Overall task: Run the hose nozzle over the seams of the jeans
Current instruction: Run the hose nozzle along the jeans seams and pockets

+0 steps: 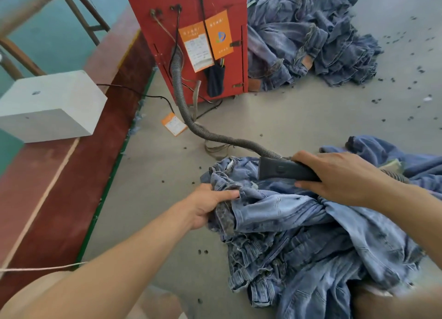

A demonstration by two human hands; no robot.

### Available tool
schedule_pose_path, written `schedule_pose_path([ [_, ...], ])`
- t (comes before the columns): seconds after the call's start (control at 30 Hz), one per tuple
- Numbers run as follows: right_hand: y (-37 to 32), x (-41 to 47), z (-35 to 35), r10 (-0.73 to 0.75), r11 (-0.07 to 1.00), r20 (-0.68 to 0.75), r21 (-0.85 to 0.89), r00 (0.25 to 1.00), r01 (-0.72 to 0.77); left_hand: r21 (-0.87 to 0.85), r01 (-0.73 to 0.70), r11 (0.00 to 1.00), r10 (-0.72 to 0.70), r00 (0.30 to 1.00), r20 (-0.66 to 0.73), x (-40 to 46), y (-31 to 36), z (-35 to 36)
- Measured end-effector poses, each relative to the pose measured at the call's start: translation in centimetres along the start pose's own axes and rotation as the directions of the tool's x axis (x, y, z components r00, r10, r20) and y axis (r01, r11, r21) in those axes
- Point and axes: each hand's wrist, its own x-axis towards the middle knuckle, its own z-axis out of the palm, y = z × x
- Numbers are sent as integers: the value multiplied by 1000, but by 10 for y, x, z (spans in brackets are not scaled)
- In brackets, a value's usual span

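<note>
Right hand (344, 175) wrapped around the rear of a dark grey plastic hose nozzle (284, 171), fingers curled over its top and thumb tucked beneath; nozzle mouth pointing left, lying on the far edge of a rumpled heap of faded blue denim jeans (311, 235) at near right. Left hand (210, 206) gripping a bunched fold of the same jeans at the heap's left edge, thumb laid along the top of the fold, the other fingers hidden under the cloth. Ribbed grey flexible hose (189, 117) snaking from the nozzle across the grey concrete floor (299, 117) and up to a red metal cabinet (191, 12) at far centre, its front hung with two orange paper tags (205, 41) and a dark cloth pouch (215, 80). One more orange tag (174, 123) flat on the floor beside the hose. Second pile of blue jeans (311, 36) heaped to the right of the cabinet, far right. Small dark specks (411, 89) scattered over the floor. White rectangular box (47, 105) resting on a dark red bench (59, 187) along the left side.
</note>
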Motion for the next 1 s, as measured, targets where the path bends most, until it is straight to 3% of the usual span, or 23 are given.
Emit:
schedule_pose_path([
  [0.17,-2,0,3,-2,1000,-10,-29,1000,1,-228,-30,973,59,991,118,1,6,0],
  [0.37,-16,4,7,-16,1000,-74,6,997,16,-270,-9,963,78,966,246,-3,8,5],
  [0.57,-23,6,-5,17,941,-204,335,979,54,-269,12,963,91,925,368,-6,7,5],
  [0.77,-10,2,-7,32,965,-28,263,999,-23,-279,11,960,107,908,405,-7,6,4],
  [0.9,-37,8,-12,-45,941,-134,327,990,87,-271,-5,962,108,924,366,-10,6,8],
  [1.0,-36,5,-30,-8,960,-187,275,982,60,-321,-27,947,105,968,226,-9,10,12],
])
